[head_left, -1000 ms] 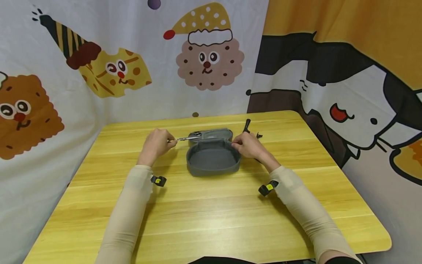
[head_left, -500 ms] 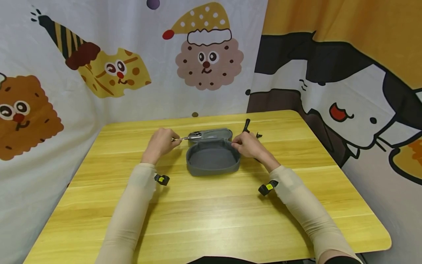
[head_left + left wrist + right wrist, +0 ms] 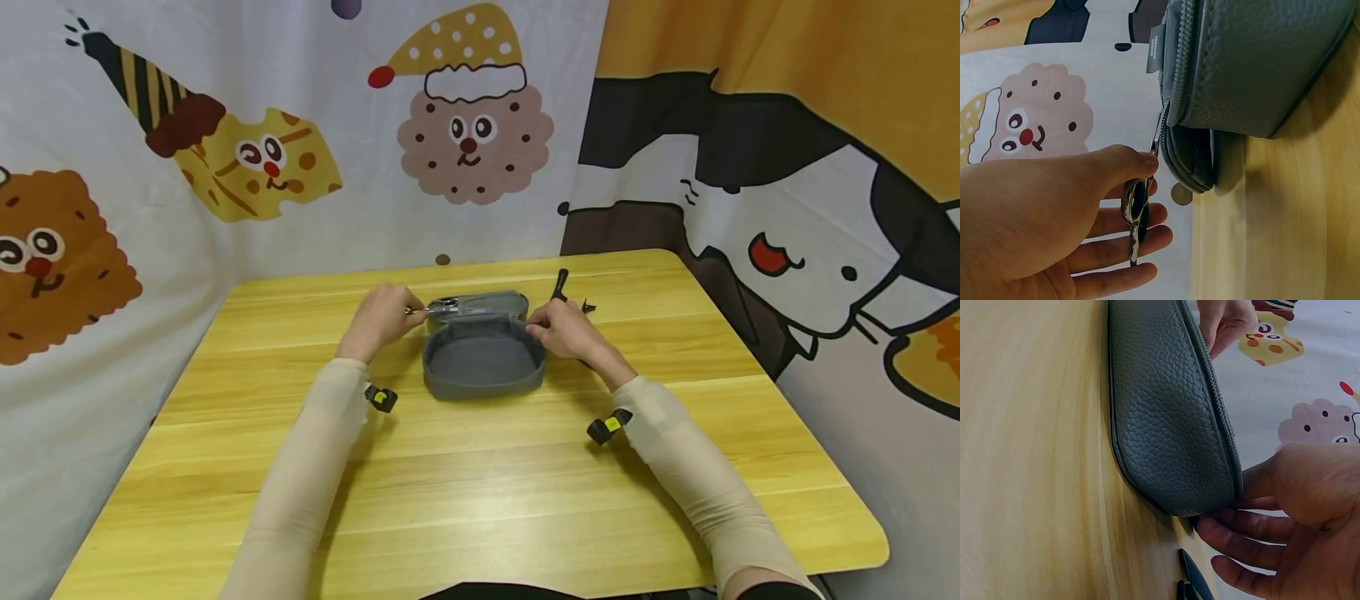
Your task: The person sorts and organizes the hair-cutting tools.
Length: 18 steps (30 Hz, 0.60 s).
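A grey zippered pouch (image 3: 483, 367) of pebbled leather lies unzipped on the table, its lid (image 3: 491, 305) folded back behind it. My left hand (image 3: 381, 318) pinches a pair of metal scissors by their handles; the loops (image 3: 1136, 199) show beside the fingers in the left wrist view. The blades point right, over the left end of the lid, overlapping it in the head view. My right hand (image 3: 562, 327) pinches the pouch's back right corner between thumb and fingers, as the right wrist view shows at the zipper edge (image 3: 1230, 447).
Behind my right hand a black handle (image 3: 560, 285) and a small black piece (image 3: 588, 307) lie on the wooden table (image 3: 480, 492). A cartoon-printed curtain (image 3: 300, 233) hangs close behind the table's back edge.
My left hand has moved right with the scissors, bringing their blades further over the open lid. The right hand stays at the pouch's corner.
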Motion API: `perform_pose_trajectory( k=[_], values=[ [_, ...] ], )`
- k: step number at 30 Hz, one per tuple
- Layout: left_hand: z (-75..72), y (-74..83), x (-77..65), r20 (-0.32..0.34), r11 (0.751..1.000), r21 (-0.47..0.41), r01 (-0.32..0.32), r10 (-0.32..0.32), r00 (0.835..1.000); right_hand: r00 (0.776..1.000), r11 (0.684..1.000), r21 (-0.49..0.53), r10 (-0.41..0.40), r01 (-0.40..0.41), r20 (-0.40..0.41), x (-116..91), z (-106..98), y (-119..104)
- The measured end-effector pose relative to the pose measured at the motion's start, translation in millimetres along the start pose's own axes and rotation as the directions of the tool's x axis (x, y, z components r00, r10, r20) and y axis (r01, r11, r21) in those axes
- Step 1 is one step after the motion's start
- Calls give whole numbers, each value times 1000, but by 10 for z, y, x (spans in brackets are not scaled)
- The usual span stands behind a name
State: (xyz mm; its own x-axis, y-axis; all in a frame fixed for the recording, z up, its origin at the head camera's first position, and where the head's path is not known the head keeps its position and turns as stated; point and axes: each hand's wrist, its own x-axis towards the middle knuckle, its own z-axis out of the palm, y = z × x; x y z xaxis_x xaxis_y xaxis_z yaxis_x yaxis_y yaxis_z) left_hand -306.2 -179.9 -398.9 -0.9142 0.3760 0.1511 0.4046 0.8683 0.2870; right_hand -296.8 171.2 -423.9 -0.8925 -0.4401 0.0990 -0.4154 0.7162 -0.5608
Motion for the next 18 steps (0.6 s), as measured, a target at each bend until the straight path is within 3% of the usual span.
perform_pose_trajectory(
  k=[18],
  values=[
    [95, 67, 153, 35, 999, -42, 6, -4, 999, 1000, 1000, -5, -16, 16, 4, 7, 17, 6]
  ],
)
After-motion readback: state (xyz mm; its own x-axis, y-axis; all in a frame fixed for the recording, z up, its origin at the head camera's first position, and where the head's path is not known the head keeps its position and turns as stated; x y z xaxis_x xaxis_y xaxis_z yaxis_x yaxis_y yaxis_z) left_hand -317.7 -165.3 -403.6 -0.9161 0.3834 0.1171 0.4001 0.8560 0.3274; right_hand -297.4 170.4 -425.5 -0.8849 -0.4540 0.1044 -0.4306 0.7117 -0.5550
